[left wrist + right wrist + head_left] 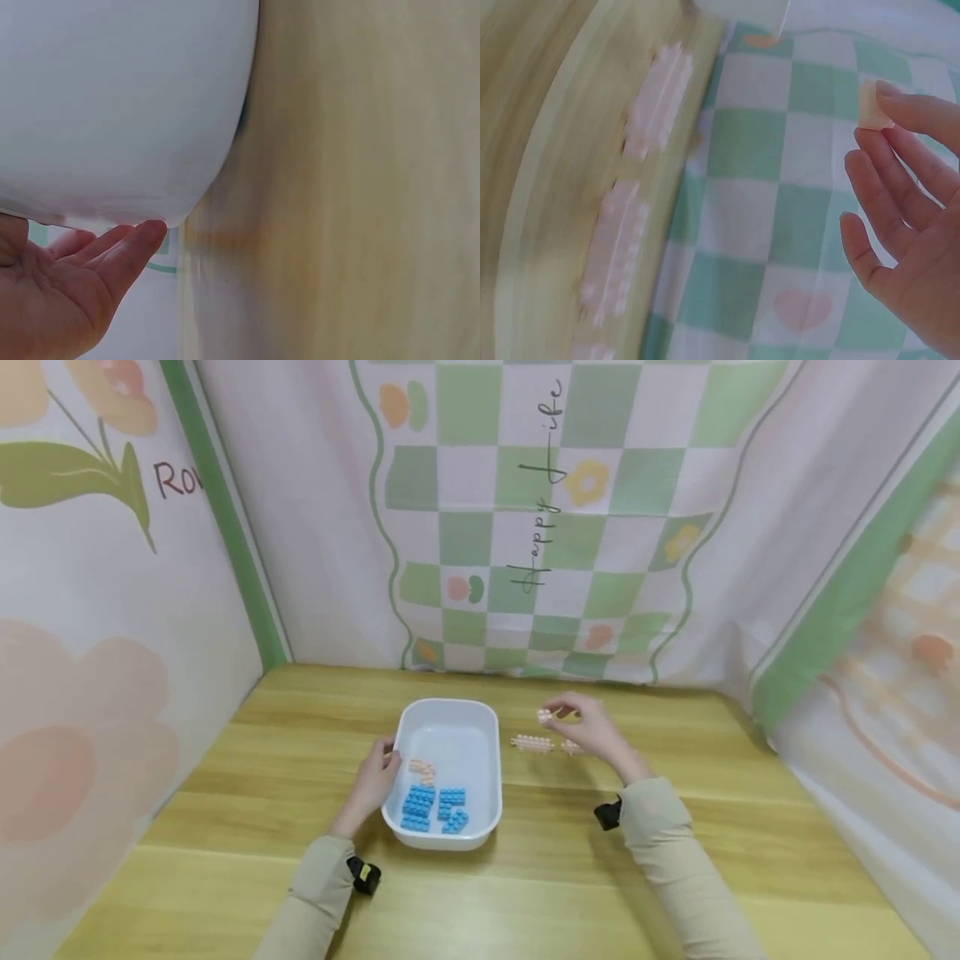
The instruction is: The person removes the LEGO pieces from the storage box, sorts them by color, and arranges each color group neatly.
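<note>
Thumb and fingertips of my right hand (588, 727) pinch a small pale pink building block (871, 106) above the table, right of a white plastic bin (450, 841). My left hand (377, 777) is at the bin's left side. In the left wrist view, its fairly straight fingers (131, 255) touch the outer wall. Inside the bin, blue building blocks (418, 799) lie towards the near end, with a few peach blocks (423, 770) just beyond them. Below my right hand, a studded pale pink row (532, 743) lies on the table beside another pink row (572, 748), partly hidden by the hand.
The wooden table (292, 735) carries the bin and the pink rows. A green and white checked curtain (517, 539) hangs along its back edge. Printed cloth walls (90, 693) stand at both sides. Each wrist bears a small black camera (364, 876).
</note>
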`<state>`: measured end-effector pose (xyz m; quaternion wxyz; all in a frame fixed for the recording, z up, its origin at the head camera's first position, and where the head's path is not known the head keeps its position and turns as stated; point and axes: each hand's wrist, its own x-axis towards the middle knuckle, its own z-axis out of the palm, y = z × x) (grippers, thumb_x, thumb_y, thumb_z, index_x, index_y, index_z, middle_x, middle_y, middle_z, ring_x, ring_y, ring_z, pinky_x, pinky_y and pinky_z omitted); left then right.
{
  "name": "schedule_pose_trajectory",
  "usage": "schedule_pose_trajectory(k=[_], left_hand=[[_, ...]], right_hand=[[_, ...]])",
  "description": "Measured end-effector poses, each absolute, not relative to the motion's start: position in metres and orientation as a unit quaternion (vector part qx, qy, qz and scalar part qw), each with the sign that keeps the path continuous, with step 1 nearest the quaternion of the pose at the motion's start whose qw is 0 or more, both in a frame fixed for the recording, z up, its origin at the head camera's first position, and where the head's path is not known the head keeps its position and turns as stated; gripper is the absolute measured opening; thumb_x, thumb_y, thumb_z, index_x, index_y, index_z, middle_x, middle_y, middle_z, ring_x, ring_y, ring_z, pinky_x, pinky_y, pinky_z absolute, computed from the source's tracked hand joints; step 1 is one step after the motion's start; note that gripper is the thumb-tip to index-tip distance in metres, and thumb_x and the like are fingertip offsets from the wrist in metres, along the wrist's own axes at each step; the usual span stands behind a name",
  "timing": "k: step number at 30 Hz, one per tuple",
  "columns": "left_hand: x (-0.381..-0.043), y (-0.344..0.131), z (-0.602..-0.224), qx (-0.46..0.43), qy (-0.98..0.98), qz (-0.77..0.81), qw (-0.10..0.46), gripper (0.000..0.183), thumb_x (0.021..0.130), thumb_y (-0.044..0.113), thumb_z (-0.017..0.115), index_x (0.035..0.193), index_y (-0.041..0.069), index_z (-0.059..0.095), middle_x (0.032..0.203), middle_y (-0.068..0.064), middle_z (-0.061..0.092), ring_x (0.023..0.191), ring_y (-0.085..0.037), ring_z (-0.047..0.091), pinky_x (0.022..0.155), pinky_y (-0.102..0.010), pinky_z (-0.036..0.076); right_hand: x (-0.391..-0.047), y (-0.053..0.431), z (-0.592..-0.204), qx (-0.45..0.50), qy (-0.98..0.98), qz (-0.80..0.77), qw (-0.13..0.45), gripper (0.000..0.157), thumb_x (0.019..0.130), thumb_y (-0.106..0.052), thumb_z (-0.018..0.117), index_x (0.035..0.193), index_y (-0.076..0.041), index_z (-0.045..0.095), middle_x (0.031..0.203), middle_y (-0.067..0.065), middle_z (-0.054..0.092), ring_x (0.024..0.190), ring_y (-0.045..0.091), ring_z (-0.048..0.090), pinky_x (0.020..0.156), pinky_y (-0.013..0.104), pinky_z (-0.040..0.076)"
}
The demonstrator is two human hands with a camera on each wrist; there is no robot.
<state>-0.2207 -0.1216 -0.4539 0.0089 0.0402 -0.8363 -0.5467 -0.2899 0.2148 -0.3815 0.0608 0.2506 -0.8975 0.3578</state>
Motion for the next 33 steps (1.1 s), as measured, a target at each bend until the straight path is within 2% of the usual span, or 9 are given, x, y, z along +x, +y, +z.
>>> schedule_pose_trajectory(k=[13, 24, 29, 33], left_hand=[[-0.223, -0.123, -0.452, 0.038, -0.837, -0.545, 0.003, 0.042, 0.101, 0.018, 0.035, 0.139, 0.002, 0.033, 0.145, -0.023, 0.037, 0.129, -0.038, 0.043, 0.102, -0.048, 0.044], [-0.223, -0.128, -0.452, 0.035, -0.841, -0.54, 0.007, 0.041, 0.1, 0.015, 0.035, 0.138, -0.001, 0.034, 0.143, -0.025, 0.037, 0.129, -0.04, 0.042, 0.103, -0.049, 0.043], [-0.222, -0.126, -0.451, 0.03, -0.84, -0.541, 0.005, 0.042, 0.1, 0.015, 0.035, 0.138, -0.003, 0.033, 0.143, -0.026, 0.037, 0.129, -0.041, 0.042, 0.103, -0.049, 0.042], [-0.222, -0.126, -0.451, 0.028, -0.84, -0.543, 0.004, 0.042, 0.1, 0.015, 0.034, 0.138, -0.003, 0.033, 0.144, -0.026, 0.036, 0.129, -0.041, 0.041, 0.103, -0.049, 0.042]], right_hand=[[-0.294, 0.289, -0.399, 0.166, -0.919, 0.352, 0.066, 0.036, 0.088, -0.018, 0.064, 0.116, 0.005, 0.06, 0.109, 0.024, 0.064, 0.098, 0.038, 0.059, 0.082, 0.047, 0.051], [-0.297, 0.322, -0.416, 0.127, -0.935, 0.325, 0.061, 0.032, 0.087, -0.015, 0.066, 0.11, 0.007, 0.063, 0.102, 0.024, 0.066, 0.092, 0.035, 0.061, 0.079, 0.038, 0.051], [-0.296, 0.338, -0.423, 0.117, -0.933, 0.332, 0.07, 0.028, 0.084, -0.009, 0.067, 0.105, 0.01, 0.064, 0.098, 0.026, 0.067, 0.085, 0.029, 0.063, 0.073, 0.025, 0.05], [-0.296, 0.348, -0.428, 0.112, -0.934, 0.331, 0.07, 0.027, 0.081, -0.008, 0.07, 0.102, 0.009, 0.065, 0.095, 0.025, 0.068, 0.079, 0.02, 0.063, 0.071, 0.021, 0.05]])
